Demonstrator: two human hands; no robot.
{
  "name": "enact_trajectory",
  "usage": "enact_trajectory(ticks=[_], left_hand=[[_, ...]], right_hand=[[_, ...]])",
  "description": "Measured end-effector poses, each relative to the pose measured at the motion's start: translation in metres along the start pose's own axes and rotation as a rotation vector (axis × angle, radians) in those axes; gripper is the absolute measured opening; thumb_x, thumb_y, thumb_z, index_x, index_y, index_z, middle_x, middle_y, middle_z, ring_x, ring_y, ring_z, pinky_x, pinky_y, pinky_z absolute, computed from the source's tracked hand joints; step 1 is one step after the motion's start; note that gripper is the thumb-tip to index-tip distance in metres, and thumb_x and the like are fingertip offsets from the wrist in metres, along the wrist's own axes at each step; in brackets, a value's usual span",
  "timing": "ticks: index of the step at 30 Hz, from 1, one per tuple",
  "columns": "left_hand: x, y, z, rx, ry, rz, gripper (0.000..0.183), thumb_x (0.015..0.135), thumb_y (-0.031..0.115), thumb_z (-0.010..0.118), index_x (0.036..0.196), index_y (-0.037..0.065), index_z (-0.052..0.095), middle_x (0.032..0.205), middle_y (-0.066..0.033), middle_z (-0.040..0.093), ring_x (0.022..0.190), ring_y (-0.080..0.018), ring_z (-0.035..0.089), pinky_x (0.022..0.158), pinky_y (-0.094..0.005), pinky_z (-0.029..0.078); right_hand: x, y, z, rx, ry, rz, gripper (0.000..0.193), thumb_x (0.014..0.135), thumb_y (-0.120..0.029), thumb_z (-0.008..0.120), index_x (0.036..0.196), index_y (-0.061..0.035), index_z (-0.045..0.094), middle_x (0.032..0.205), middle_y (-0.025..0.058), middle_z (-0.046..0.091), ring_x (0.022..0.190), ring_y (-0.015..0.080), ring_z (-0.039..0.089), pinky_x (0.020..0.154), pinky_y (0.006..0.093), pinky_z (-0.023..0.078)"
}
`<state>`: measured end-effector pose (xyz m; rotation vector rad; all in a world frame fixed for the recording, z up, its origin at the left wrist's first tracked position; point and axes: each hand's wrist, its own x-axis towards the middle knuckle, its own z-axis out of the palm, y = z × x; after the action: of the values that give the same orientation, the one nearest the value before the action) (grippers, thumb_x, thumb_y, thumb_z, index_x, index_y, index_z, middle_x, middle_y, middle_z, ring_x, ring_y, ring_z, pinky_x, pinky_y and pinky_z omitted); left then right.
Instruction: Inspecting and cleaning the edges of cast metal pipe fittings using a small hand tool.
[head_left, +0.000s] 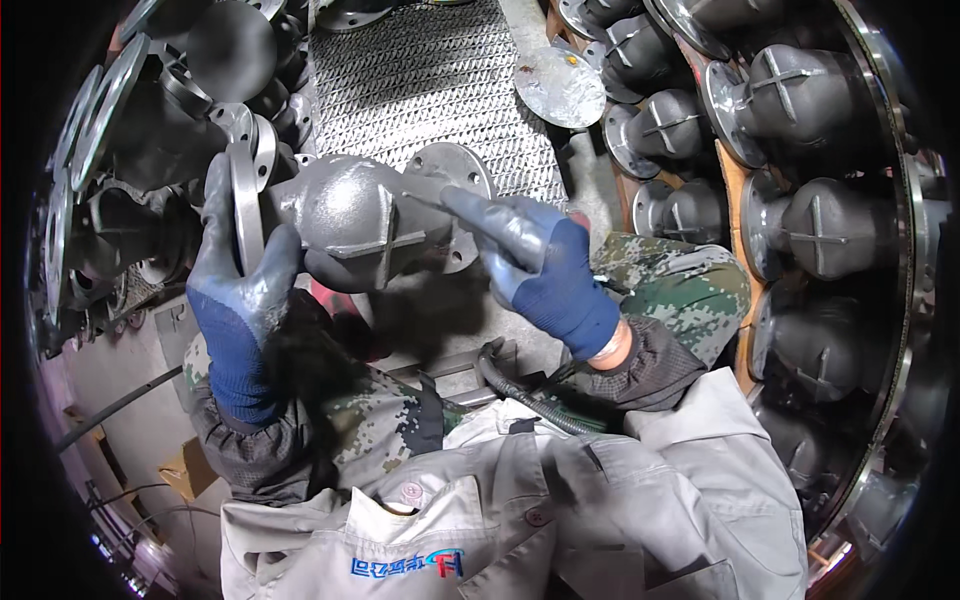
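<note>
A grey cast valve body (pixel 345 205) with a rounded middle and a raised cross rib lies on its side in front of me. Its left flange (pixel 246 208) sits between the thumb and fingers of my left hand (pixel 235 280), which wears a blue coated glove and is closed on it. My right hand (pixel 535 255), gloved alike, is over the body's right side, near the right flange (pixel 462 175). Its index finger stretches left along the casting and the other fingers are curled. A thin dark tip shows past that finger; I cannot make out what it is.
Many similar grey castings (pixel 665 125) stand in rows on the right, along wooden boards (pixel 735 215). More flanged castings (pixel 110 230) are piled at the left. Ahead lies a ridged metal sheet (pixel 420 85) with a round spattered disc (pixel 560 88) beside it. A dark hose (pixel 525 395) runs near my lap.
</note>
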<state>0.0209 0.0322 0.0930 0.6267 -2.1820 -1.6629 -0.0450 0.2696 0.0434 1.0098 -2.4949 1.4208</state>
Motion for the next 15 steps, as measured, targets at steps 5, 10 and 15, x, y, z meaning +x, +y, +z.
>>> enact_trajectory(ticks=[5,10,15], left_hand=[[0.001,-0.013,-0.011,0.166,0.018,-0.005,0.042,0.084,0.005,0.06,0.124,0.0,0.051,0.106,-0.0081,0.061,0.084,-0.012,0.06,0.075,-0.0236,0.049],[-0.005,-0.019,-0.018,0.221,-0.016,0.084,0.03,0.086,-0.001,0.05,0.114,0.004,0.058,0.12,-0.02,0.055,0.089,-0.0224,0.064,0.076,-0.0293,0.051],[-0.005,-0.019,-0.015,0.283,0.081,0.119,0.034,0.074,-0.005,0.05,0.106,0.005,0.057,0.118,-0.0279,0.053,0.091,-0.0376,0.063,0.071,-0.0381,0.053]], right_hand=[[0.0,0.012,0.016,-0.101,0.006,-0.085,0.036,0.073,-0.002,0.059,0.108,-0.0112,0.066,0.082,0.0126,0.064,0.066,0.0284,0.061,0.059,0.0361,0.05],[0.005,0.016,0.025,-0.162,-0.006,-0.159,0.047,0.068,-0.002,0.061,0.113,-0.0159,0.064,0.078,0.0093,0.062,0.064,0.027,0.061,0.056,0.0362,0.049],[0.009,0.017,0.028,-0.227,-0.031,-0.196,0.051,0.062,-0.007,0.065,0.112,-0.0156,0.063,0.066,0.0028,0.054,0.06,0.0225,0.057,0.051,0.0363,0.044]])
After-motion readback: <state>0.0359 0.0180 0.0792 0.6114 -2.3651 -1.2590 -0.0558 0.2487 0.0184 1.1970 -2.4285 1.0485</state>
